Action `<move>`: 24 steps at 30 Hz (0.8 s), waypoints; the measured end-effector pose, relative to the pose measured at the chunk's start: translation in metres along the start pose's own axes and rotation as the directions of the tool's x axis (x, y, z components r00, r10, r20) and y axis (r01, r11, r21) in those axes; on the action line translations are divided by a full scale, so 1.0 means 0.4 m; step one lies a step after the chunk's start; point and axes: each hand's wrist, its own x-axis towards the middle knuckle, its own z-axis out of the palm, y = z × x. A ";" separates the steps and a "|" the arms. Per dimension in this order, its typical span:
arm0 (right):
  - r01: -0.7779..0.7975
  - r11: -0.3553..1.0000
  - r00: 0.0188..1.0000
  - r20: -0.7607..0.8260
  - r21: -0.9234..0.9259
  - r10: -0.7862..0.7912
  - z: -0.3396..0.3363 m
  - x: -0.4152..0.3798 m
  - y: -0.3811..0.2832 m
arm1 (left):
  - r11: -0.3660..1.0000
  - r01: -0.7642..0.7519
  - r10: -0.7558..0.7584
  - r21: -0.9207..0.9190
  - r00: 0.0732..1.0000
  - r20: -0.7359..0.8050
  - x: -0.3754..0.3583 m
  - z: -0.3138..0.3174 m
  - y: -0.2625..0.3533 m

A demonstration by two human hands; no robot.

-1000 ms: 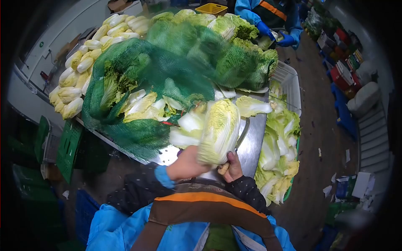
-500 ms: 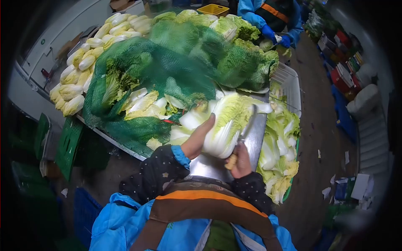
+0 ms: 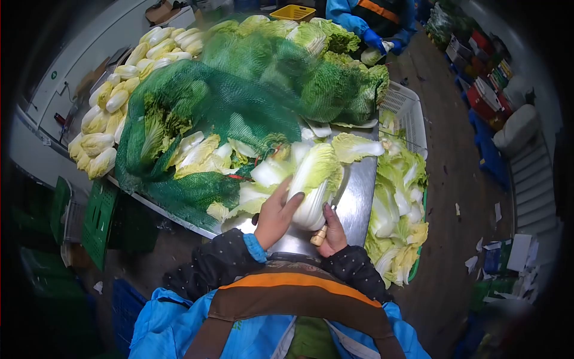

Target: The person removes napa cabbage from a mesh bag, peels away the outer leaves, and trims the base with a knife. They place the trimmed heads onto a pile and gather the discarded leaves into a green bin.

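Note:
A napa cabbage [image 3: 315, 179] with a white base and pale yellow-green leaves is tilted over the metal tabletop [image 3: 362, 182], base toward me. My left hand [image 3: 276, 218] grips its left side, thumb across the white stalk. At the lower right, my right hand [image 3: 333, 233] is closed around the wooden handle [image 3: 318, 236] of a knife, its thumb against the cabbage. Most of the blade is hidden beside or behind the cabbage. A loose leaf [image 3: 357, 147] lies just beyond, and more cut leaves [image 3: 254, 194] lie to the left.
Green mesh netting [image 3: 239, 113] drapes over cabbages on the table. Trimmed cabbages [image 3: 116, 99] are stacked at far left. On the right, a crate [image 3: 412, 107] and a heap of discarded leaves [image 3: 397, 197] border the table. Across from me, a co-worker's blue-gloved hands [image 3: 382, 45] hold a cabbage.
The cabbage has turned and looks narrower, with the loose leaf now apart from it. The knife blade, visible along its right side before, is now mostly hidden. My left hand has shifted slightly lower.

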 end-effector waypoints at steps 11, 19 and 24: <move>0.415 0.742 0.905 0.155 -0.527 -0.396 0.063 -0.043 -0.028 | 0.813 -0.413 0.403 0.410 0.908 0.115 0.112 -0.024 0.144; 0.091 0.870 0.994 -0.003 -0.484 -0.105 0.018 -0.071 -0.015 | 0.911 -0.244 0.183 0.333 0.961 0.205 0.066 -0.066 0.089; -0.124 0.915 0.992 -0.054 -0.384 0.112 -0.102 -0.039 0.017 | 0.975 -0.015 -0.023 -0.224 0.986 -0.166 0.073 -0.109 -0.019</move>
